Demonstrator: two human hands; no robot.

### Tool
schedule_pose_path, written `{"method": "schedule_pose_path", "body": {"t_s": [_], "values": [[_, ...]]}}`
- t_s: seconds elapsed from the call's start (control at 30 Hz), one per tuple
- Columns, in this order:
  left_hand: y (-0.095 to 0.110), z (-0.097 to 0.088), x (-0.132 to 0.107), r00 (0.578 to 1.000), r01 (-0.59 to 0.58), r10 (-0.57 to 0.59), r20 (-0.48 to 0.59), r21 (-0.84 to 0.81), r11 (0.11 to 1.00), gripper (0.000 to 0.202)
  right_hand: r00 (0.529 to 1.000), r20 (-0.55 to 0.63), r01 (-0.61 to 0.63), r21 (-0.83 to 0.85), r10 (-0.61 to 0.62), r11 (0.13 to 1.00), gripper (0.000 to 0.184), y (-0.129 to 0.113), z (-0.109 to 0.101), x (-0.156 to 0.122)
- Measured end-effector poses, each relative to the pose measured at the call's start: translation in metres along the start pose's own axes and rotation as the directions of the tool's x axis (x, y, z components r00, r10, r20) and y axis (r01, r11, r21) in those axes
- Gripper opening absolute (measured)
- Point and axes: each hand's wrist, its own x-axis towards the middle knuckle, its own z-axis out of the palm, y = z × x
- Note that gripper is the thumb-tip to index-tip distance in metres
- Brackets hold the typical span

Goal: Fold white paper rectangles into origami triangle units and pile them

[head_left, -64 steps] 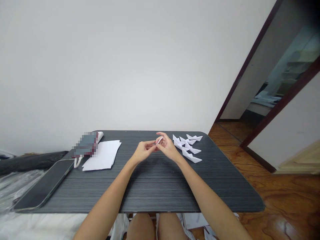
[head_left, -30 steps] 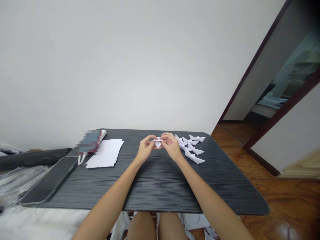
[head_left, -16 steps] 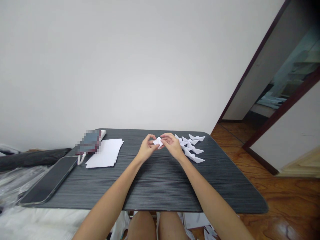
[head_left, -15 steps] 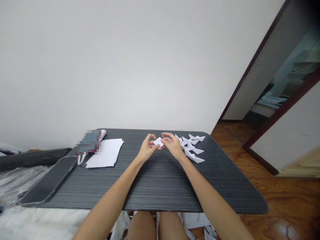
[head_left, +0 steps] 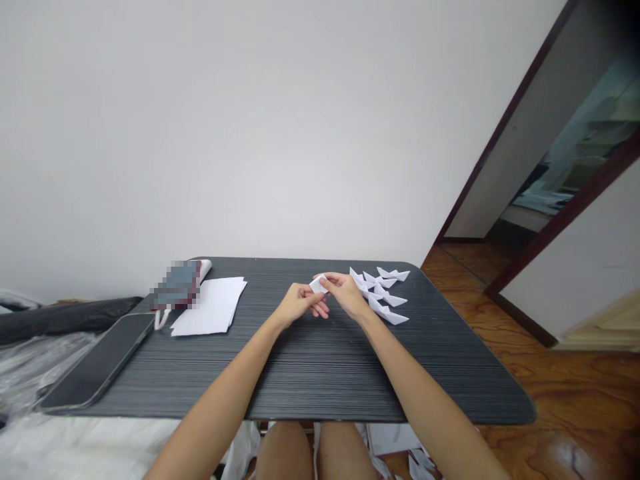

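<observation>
A small folded piece of white paper (head_left: 317,285) is held up between my two hands, over the middle of the dark table. My left hand (head_left: 299,303) pinches its lower left part, with the other fingers stretched out beneath it. From the other side my right hand (head_left: 346,293) grips the paper between thumb and fingers. Just right of my right hand, several white folded paper boats (head_left: 387,312) lie close together. Some of the boats are partly hidden behind that hand.
White paper sheets (head_left: 210,308) lie in a stack on the left of the black, streaked table (head_left: 330,373). Beside them is a blurred dark red-edged object (head_left: 177,285) with a white strap. A large phone (head_left: 103,363) rests at the left edge. A white wall stands behind.
The folded paper has turned and tilted in my hands. My left fingers have dropped below it, and my right thumb now presses on its face.
</observation>
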Motion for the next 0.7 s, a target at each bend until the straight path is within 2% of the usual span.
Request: {"method": "schedule_pose_path", "body": {"t_s": [0.17,0.33,0.47,0.6,0.7], "values": [[0.001,0.003,-0.002,0.994,0.004,-0.003,0.105,-0.013,1.000,0.035,0.999,-0.005,-0.049,0.118,0.050,0.992,0.022,-0.001,-0.001,0.000],[0.001,0.012,-0.005,0.995,-0.023,0.021,0.094,0.014,1.000,0.038,0.997,-0.059,-0.041,0.178,0.053,0.983,0.025,0.000,0.001,-0.001],[0.004,0.013,-0.007,0.995,-0.060,0.056,0.085,0.044,0.997,0.036,0.996,-0.028,-0.078,0.184,0.084,0.980,0.028,-0.004,0.002,-0.001],[0.002,0.005,-0.003,0.997,-0.080,0.082,-0.014,0.112,0.991,0.037,0.999,-0.005,-0.047,-0.017,0.047,0.999,0.033,-0.006,-0.005,0.001],[-0.001,-0.003,0.001,0.977,-0.097,0.140,-0.163,0.246,0.964,0.039,1.000,0.004,0.004,-0.221,-0.003,0.975,0.031,-0.004,-0.010,0.001]]}}
